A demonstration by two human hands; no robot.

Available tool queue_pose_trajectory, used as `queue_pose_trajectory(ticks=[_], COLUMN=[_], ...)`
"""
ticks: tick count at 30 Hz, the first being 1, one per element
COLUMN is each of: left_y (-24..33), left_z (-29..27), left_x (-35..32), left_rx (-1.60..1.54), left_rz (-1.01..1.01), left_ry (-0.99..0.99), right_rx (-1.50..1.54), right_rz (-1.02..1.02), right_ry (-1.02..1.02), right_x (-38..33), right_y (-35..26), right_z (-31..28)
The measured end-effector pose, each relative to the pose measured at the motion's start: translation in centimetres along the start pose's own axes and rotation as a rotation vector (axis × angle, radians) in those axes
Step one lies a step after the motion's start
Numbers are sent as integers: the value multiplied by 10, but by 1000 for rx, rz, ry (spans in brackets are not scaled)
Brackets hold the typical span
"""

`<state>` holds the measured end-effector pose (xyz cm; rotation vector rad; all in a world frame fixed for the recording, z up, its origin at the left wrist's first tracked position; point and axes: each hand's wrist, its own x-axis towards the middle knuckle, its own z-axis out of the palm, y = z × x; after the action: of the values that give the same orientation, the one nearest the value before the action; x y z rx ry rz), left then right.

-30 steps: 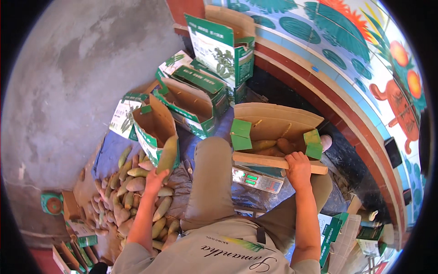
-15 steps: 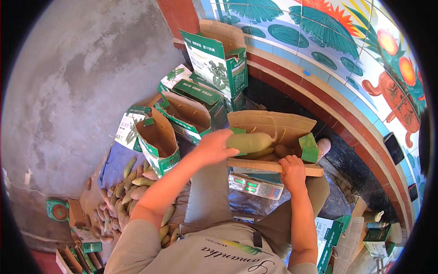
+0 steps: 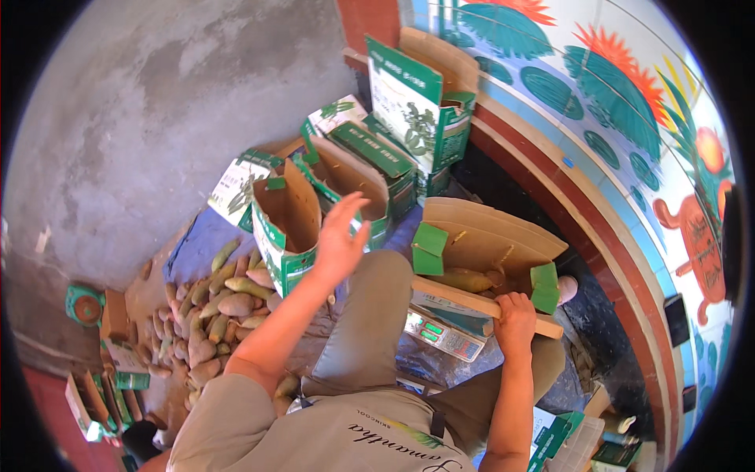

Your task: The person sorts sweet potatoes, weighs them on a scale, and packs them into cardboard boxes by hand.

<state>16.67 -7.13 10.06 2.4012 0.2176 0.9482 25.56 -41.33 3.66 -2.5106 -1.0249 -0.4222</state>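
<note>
My left hand (image 3: 342,238) is in the air near the open cardboard boxes, its fingers spread and nothing in them. My right hand (image 3: 516,316) grips the folded-out front flap (image 3: 464,298) of a green and white carton (image 3: 491,228) in front of me. Inside that carton lie a long green root vegetable (image 3: 460,278) and some browner ones, partly hidden by the flap. Beneath the carton is a digital scale (image 3: 443,336) with a green-lit display. A large heap of long green and brownish root vegetables (image 3: 216,315) spreads over the floor on my left.
Two opened cartons, one nearer (image 3: 287,212) and one beyond (image 3: 346,169), stand ahead. A taller carton (image 3: 409,102) is stacked behind them by the painted tile wall (image 3: 550,94). A blue sheet (image 3: 206,240) covers part of the floor. More cartons (image 3: 98,401) lie far left.
My left hand has let go of a long green vegetable at the carton and swung left, away from it. My right hand stays on the flap. The view has shifted.
</note>
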Motion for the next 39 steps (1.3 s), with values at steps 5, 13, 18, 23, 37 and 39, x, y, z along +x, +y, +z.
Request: queue_pose_trajectory(ticks=[5,13,18,23,37,39], left_y=[-98,-202,-205,-148,-144,-151], left_z=[-38,-77,-94,-105,-101,-92], left_x=[-85,-314,-451,-453,-482,-505], left_rx=[148,481,493,507,576,608], left_rz=[-219,-1350,-1623,-1646,-1444,-1431], left_ry=[27,-699,-1083,-1206,-1306,-1330], right_rx=[-13,-33,-57,-101,-164,-167], right_rz=[14,-30,-56,-8,-54,-64], right_ry=[-17,-51,-75,-85,-65,-66], right_x=[-5,-2,-1,-4,-7,-4], right_y=[-7,-8,-7,-8,-2,-7], right_z=[-12,4,9,11,15,17])
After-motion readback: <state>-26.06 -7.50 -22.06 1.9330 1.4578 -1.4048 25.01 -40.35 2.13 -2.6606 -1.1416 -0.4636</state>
